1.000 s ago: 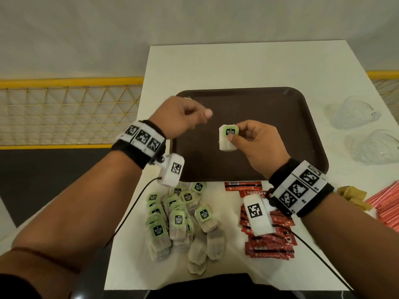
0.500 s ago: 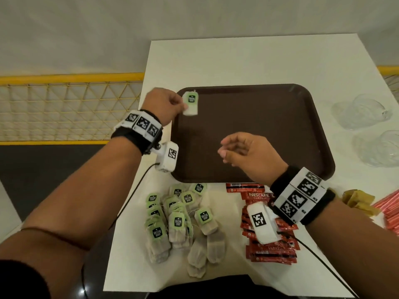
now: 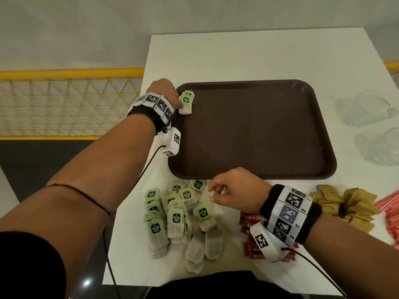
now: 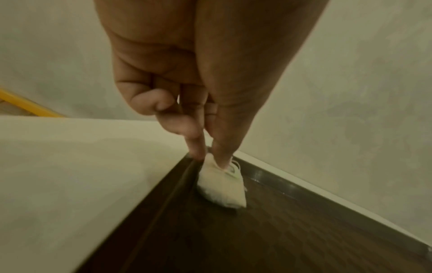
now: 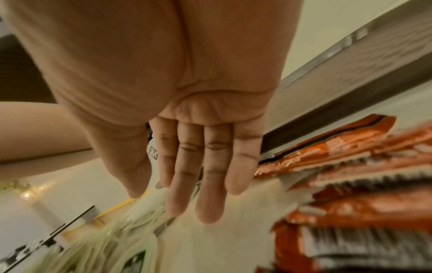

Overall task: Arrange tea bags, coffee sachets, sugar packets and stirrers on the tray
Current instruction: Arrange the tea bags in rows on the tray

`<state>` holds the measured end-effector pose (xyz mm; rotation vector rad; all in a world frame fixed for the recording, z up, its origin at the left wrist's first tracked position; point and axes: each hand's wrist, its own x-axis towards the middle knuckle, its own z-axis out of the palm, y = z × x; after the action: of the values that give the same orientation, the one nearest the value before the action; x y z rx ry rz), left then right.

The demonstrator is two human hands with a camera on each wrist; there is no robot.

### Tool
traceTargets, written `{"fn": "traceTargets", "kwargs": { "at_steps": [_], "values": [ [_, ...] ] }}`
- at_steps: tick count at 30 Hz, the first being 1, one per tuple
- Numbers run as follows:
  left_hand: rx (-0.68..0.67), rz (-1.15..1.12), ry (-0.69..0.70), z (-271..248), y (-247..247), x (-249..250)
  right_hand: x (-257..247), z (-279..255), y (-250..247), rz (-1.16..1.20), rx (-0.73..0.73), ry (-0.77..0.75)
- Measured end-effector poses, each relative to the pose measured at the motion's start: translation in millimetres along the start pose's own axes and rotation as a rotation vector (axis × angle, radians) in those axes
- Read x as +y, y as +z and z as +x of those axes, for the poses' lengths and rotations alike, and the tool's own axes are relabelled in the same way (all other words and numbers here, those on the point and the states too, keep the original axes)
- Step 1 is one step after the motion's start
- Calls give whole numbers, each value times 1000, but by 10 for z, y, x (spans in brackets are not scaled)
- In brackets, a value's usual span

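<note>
A brown tray (image 3: 254, 165) lies on the white table (image 3: 248, 57). My left hand (image 3: 172, 98) pinches one green-tagged tea bag (image 3: 186, 103) by its upper end and sets it on the tray's far left corner; in the left wrist view the tea bag (image 4: 222, 188) touches the tray floor (image 4: 268, 240) under my left hand (image 4: 211, 158). My right hand (image 3: 218, 194) hovers with relaxed fingers, holding nothing, over the pile of tea bags (image 3: 177, 214) in front of the tray. In the right wrist view my right hand (image 5: 187, 199) shows straight fingers above blurred tea bags (image 5: 131, 249).
Red coffee sachets (image 3: 250, 231) lie under my right wrist, seen closer as coffee sachets (image 5: 350, 184). Brown sugar packets (image 3: 345, 206) and red stirrers (image 3: 390, 212) sit at the right. Two upturned clear glass cups (image 3: 367, 108) stand right of the tray. A yellow mesh rail (image 3: 64, 104) runs on the left.
My left hand took the tea bag from my right hand and carried it to the tray's far left corner. My right hand drew back to the tea bag pile, holding nothing.
</note>
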<state>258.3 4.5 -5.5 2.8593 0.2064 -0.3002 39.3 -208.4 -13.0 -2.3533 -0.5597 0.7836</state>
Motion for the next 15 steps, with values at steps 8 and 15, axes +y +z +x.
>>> {"fn": "traceTargets", "kwargs": {
  "at_steps": [8, 15],
  "values": [
    [7, -73, 197, -1074, -168, -64, -130, 44, 166, -297, -133, -14],
    [-366, 178, 255, -1983, 185, -292, -270, 102, 306, -459, -138, -51]
  ]
}}
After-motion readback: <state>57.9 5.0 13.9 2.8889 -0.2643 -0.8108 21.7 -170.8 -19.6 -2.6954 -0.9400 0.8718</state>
